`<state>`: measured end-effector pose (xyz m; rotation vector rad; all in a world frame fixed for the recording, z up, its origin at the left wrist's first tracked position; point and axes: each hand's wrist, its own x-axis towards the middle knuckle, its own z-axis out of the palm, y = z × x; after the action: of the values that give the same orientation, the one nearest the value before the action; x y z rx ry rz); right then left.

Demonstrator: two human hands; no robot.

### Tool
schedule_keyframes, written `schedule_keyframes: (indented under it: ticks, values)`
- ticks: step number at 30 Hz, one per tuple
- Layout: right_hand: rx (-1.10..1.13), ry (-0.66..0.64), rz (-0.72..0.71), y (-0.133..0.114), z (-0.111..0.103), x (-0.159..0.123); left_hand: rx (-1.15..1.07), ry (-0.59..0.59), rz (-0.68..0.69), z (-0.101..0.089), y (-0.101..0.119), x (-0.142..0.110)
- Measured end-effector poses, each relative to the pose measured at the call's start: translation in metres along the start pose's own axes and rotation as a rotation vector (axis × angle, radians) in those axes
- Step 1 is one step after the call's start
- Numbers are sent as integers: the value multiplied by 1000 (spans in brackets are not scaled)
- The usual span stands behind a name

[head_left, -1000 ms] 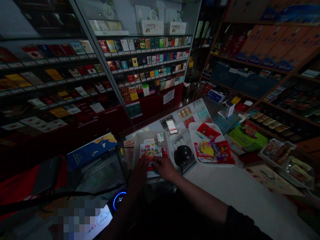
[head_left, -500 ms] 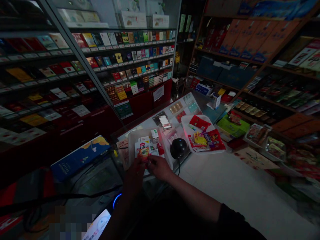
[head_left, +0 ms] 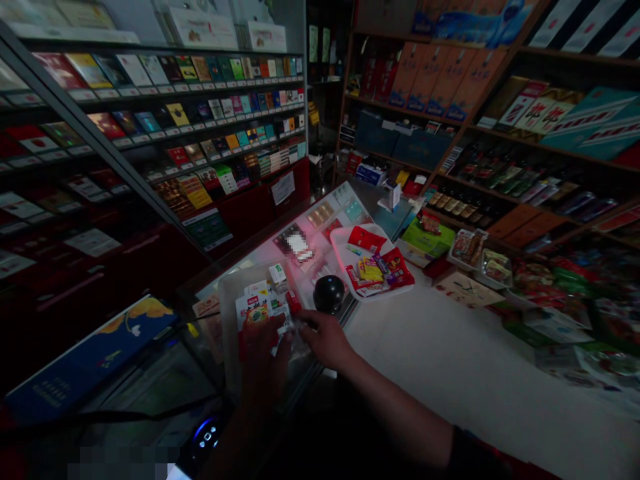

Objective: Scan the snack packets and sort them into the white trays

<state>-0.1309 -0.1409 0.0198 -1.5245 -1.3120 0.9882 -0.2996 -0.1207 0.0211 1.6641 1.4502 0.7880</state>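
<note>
A whitish plastic bin stands on the glass counter, with small boxes and packets inside. A white and red food packet with a picture of food lies on top of them. My left hand, dark in shadow, rests over the packet's lower part with thumb and fingers apart. Against the bin's right side, my right hand reaches inward with its fingers apart, close to a small red item. Nothing shows in its grasp, though its fingertips are dim.
A black rounded device stands right of the bin. Beyond it sits a white tray of colourful snack packets. A blue box lies at left, near a black cable. Shelves of small packs line the back.
The view has turned right, so things appear further left. My hands, together at the packet's near edge before, have moved apart, the right one to the bin's right side.
</note>
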Motion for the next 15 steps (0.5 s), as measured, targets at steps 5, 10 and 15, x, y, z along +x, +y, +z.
schedule_keyframes:
  ticks: [5, 10, 15]
  values:
    - [-38, 109, 39, 12, -49, 9, -48, -104, 30, 26, 35, 12]
    - [-28, 220, 56, 38, -105, 19, -137, -201, 59, 63, 71, 27]
    - [-87, 423, 186, 71, -167, 26, -327, -368, 33, 117, 102, 49]
